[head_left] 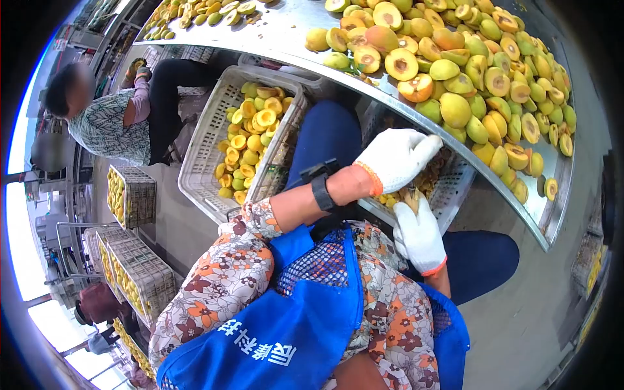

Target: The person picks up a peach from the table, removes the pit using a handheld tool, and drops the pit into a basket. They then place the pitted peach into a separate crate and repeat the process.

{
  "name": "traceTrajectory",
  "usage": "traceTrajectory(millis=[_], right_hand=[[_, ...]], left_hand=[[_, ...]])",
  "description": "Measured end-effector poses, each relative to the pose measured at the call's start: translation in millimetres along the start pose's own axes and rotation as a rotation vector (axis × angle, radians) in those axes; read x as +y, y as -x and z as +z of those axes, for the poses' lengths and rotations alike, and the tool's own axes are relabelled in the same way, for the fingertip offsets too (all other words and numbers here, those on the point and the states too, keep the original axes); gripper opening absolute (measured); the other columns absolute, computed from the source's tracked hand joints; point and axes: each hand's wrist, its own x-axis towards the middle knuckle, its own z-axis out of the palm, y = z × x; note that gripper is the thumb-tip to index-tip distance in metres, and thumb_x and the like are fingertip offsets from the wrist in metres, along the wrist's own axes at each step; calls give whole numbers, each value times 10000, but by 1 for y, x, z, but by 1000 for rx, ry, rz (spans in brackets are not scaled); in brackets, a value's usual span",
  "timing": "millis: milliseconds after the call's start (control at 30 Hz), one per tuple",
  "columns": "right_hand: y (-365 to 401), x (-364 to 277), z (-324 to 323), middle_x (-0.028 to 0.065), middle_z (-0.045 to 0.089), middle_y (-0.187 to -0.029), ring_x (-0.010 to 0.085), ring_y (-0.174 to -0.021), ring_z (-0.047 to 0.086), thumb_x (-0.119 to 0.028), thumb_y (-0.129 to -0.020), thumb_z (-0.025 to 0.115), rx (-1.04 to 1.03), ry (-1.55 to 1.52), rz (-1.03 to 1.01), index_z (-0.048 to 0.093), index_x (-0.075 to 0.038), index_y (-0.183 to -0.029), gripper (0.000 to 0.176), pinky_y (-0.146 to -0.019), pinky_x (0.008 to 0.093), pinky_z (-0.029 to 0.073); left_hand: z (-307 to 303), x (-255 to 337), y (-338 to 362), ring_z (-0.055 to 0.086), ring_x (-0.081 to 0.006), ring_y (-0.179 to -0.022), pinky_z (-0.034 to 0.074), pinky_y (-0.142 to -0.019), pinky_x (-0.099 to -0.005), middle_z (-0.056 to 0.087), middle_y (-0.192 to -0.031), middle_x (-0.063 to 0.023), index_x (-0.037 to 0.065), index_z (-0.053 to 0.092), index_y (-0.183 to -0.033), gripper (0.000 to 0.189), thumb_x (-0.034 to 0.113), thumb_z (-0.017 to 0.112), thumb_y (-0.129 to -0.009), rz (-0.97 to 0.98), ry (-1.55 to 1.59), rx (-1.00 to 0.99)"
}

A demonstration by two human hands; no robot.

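My left hand [393, 159], in a white knit glove, is closed beside the metal table's front edge, its fingers curled; what they hold is hidden. Just below it, my right hand [419, 237], gloved in white too, pinches a small pale-brown thing [412, 196] too small to make out. Both hands are over a grey crate [455, 195] with yellow pieces and darker scraps inside. Halved yellow-green fruits [455, 110] with brown centres lie heaped on the metal table [289, 39] beyond my hands.
To the left stands a large pale crate [195, 166] of halved fruits. Farther left a co-worker [110, 130] sits beside the table. More crates of fruit [133, 195] stand on the floor at the left. My knees flank the grey crate.
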Motion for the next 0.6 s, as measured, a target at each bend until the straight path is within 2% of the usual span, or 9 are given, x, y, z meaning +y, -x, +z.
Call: traceTrajectory(millis=[67, 100, 133, 167, 200, 233, 333, 467, 600], right_hand=[[-6, 9, 4, 244, 660, -749, 413, -637, 676, -243, -1002, 605, 302, 691, -447, 506, -6, -1202, 325, -532, 449, 495], [-6, 5, 9, 356, 651, -879, 530, -858, 658, -256, -988, 611, 351, 721, -410, 486, 20, -1261, 408, -659, 534, 524], [-6, 1, 11, 343, 650, -831, 527, -832, 655, -249, -994, 608, 375, 769, -435, 493, 21, -1225, 374, -640, 544, 516], [-6, 0, 13, 342, 648, -822, 526, -822, 655, -250, -994, 613, 401, 772, -464, 494, 17, -1217, 367, -632, 549, 514], [-7, 0, 11, 341, 647, -813, 526, -813, 654, -250, -995, 618, 426, 776, -494, 496, 13, -1208, 361, -625, 554, 512], [-10, 6, 3, 337, 643, -795, 524, -787, 654, -253, -993, 629, 400, 901, -601, 493, -1, -1201, 354, -613, 571, 512], [-14, 12, 2, 323, 650, -780, 522, -753, 654, -261, -983, 643, 436, 889, -623, 481, 8, -1206, 385, -599, 572, 525], [-12, 12, 1, 318, 646, -737, 504, -713, 667, -292, -984, 632, 432, 1033, -615, 472, 30, -1238, 440, -589, 564, 530], [-12, 12, 5, 320, 627, -692, 501, -670, 662, -277, -987, 612, 416, 890, -576, 449, 79, -1264, 480, -562, 552, 528]], left_hand=[[2, -7, 4, 667, -277, -735, 520, -732, -377, 681, -760, -142, 6, 672, -846, 500, 411, 464, -1053, -74, 129, 6], [6, -17, 4, 659, -250, -744, 518, -735, -364, 682, -780, -134, 6, 655, -857, 491, 389, 427, -1064, 38, 137, 103], [14, -25, 2, 650, -224, -753, 515, -738, -350, 683, -801, -125, 7, 638, -869, 484, 367, 390, -1074, 154, 153, 190], [21, -21, -1, 649, -199, -790, 514, -747, -337, 678, -823, -111, 3, 616, -898, 466, 336, 344, -1079, 136, 103, 129], [16, -19, 3, 658, -194, -757, 516, -729, -333, 671, -798, -106, 5, 620, -906, 493, 369, 341, -1088, 55, 231, 225], [18, -23, 3, 656, -193, -723, 521, -702, -330, 665, -791, -106, 8, 618, -918, 506, 386, 333, -1094, 5, 353, 219], [22, -24, 5, 638, -189, -628, 525, -618, -310, 649, -780, -112, 9, 612, -949, 547, 448, 325, -1104, -70, 688, 201], [22, -18, 8, 639, -196, -631, 532, -610, -311, 637, -763, -112, 1, 611, -957, 545, 445, 333, -1108, -7, 675, 224], [26, -16, 15, 641, -180, -671, 530, -648, -300, 638, -772, -110, 7, 609, -975, 524, 431, 335, -1114, 4, 665, 255]])
